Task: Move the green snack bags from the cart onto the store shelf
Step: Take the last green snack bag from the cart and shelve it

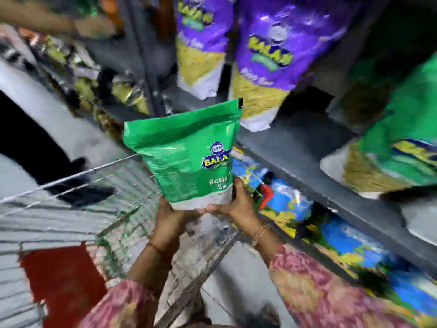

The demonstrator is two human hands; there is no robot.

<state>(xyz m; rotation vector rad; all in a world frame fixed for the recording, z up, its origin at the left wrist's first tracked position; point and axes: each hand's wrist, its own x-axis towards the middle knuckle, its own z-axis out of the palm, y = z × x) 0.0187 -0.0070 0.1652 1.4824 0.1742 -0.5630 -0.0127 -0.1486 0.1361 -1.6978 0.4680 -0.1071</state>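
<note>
Both hands clasp the green bag by its bottom edge, left hand beneath, right hand beside. It stands upright above the cart; the shelf lies ahead-right, nearer the right hand.

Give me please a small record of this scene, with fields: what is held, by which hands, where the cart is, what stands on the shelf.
held: green bag, upright, above the cart
left hand: grips the bag's bottom left
right hand: grips the bag's bottom right
cart: wire, below and left of the bag
shelf: grey, to the right
on shelf: purple bags at the back, another green bag at the right edge
image: blurred away from the centre
</note>
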